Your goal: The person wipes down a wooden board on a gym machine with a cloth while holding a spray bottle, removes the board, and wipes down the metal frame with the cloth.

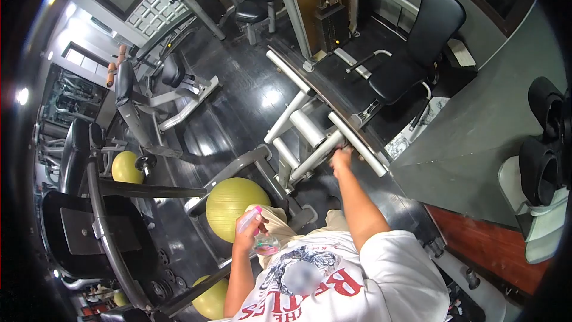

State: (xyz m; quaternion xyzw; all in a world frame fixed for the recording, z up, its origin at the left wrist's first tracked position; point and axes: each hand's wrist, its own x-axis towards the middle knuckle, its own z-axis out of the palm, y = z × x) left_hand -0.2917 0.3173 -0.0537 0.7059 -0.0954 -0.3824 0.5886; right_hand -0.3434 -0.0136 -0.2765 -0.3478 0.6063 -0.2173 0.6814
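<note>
A clear spray bottle with a pink and white top and some pink liquid is in my left hand, in front of my white shirt. My left fingers are wrapped round its neck. My right hand reaches forward to the silver-grey metal frame of a gym machine, beside a thick white roller. The fingers of my right hand are blurred, and whether they hold anything cannot be made out. A yellow-green exercise ball rests just beyond my left hand.
A black seat with a backrest stands beyond the frame. Gym machines line the left. Two more exercise balls are at the left and lower left. A grey panel and black footwear are at the right.
</note>
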